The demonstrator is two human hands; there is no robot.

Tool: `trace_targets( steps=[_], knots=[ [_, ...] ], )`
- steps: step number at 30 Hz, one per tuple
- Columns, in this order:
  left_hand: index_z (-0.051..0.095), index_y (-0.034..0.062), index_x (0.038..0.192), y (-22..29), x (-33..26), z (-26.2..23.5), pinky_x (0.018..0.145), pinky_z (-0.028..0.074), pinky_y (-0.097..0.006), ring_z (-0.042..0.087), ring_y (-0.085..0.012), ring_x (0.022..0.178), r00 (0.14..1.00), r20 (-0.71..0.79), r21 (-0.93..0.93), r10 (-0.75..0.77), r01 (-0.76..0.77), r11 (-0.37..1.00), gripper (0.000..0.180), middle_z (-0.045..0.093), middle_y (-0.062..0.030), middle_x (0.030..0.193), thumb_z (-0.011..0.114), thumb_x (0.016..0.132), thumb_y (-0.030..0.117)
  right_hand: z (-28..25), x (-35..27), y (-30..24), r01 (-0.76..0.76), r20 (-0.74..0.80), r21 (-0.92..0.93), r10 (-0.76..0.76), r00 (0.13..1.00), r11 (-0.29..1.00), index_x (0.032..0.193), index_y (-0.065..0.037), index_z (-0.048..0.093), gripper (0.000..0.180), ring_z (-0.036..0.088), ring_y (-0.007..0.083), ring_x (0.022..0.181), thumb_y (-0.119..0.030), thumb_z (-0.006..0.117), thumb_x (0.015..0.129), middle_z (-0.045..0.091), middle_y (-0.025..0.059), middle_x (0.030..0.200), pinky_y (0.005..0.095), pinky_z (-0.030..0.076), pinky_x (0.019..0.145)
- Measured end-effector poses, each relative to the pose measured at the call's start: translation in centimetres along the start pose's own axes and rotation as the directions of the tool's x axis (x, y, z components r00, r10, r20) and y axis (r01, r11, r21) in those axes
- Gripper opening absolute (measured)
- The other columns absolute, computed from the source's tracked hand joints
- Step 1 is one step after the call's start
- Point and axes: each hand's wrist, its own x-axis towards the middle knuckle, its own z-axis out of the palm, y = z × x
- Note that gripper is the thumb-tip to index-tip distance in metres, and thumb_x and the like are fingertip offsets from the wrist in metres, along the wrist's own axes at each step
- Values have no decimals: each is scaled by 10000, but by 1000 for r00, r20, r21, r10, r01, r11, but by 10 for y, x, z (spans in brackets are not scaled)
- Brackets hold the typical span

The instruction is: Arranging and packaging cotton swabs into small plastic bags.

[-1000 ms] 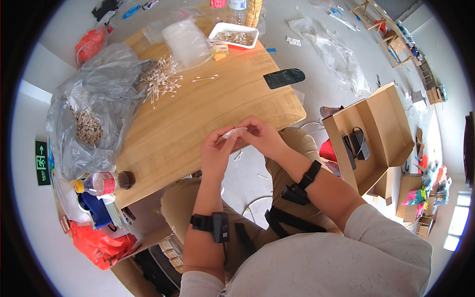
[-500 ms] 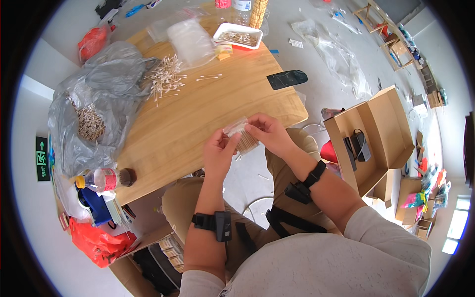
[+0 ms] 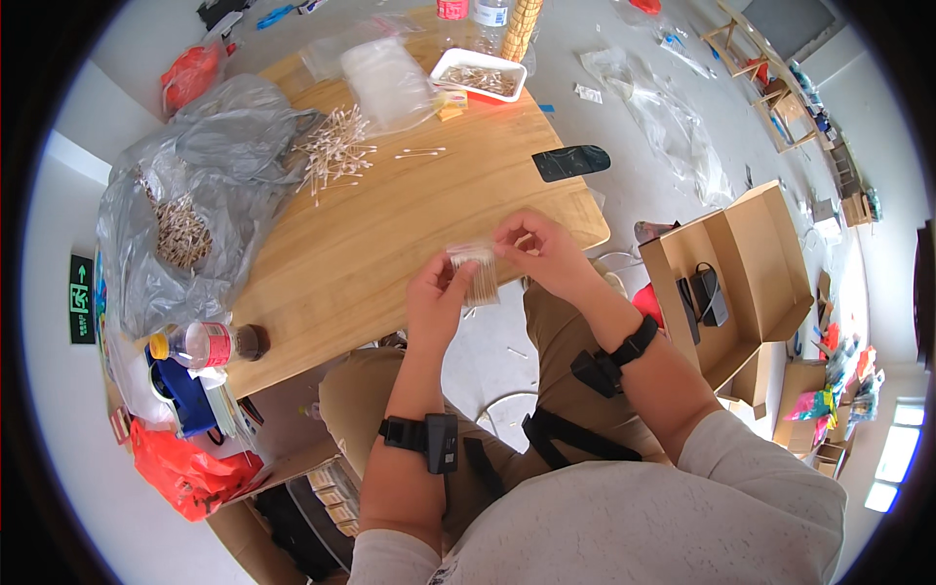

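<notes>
Clear plastic pouch of cotton swabs (image 3: 475,271) sits pinched between the left hand (image 3: 436,297) and right hand (image 3: 539,255), past the bench (image 3: 390,224) edge. Loosen either grip and swabs may spill into the lap.

Wooden table (image 3: 370,234) on grey floor (image 3: 643,127), open cardboard box (image 3: 751,263) alongside, daylit.
</notes>
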Motion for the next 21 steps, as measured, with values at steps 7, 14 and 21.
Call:
trace_targets(
  steps=[7,14,21],
  knots=[
    [671,-16,1170,-4,1,-4,710,512,-226,628,-60,811,996,88,22,-35,33,999,250,709,-21,941,724,948,85,-2,-2,-22,206,70,-281,-194,978,937,1019,-92,682,137,617,118,953,-111,748,900,624,1,1081,274,501,808],
    [637,-8,1236,-3,0,4,711,529,-235,651,-81,811,995,98,-48,-20,25,999,360,718,-42,955,760,908,77,-4,-1,0,30,24,30,-31,999,999,982,-55,673,151,607,113,843,-156,755,905,649,0,946,284,512,738],
    [648,0,1150,2,-2,3,649,498,-226,609,-59,734,983,127,91,-135,124,988,337,694,-13,901,804,873,114,-9,1,9,-97,-36,158,104,994,983,1013,-46,670,165,578,80,819,-167,739,924,647,-21,882,260,482,727]
  ],
)
